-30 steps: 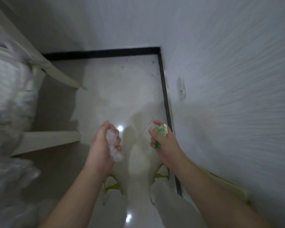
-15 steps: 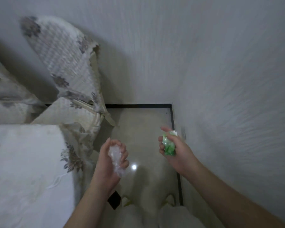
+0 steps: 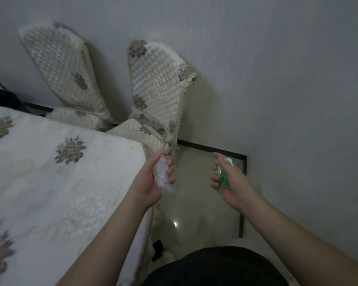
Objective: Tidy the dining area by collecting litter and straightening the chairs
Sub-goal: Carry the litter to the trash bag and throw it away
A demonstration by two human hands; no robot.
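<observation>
beside the table [image 3: 50,182], near two chairs [image 3: 157,89]: my left hand [image 3: 151,182] clutching clear plastic [image 3: 161,176]; my right hand [image 3: 229,182] clutching a green wrapper [image 3: 223,179].

single head view, looking steeply down, close over table [image 3: 50,182] edge, toward wall [image 3: 277,79] corner.

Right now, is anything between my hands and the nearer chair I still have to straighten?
Both hands are already full: the left hand grips clear crumpled plastic, the right hand a green wrapper. Otherwise nothing visible blocks the nearer chair, just beyond the left hand beside the table.
</observation>
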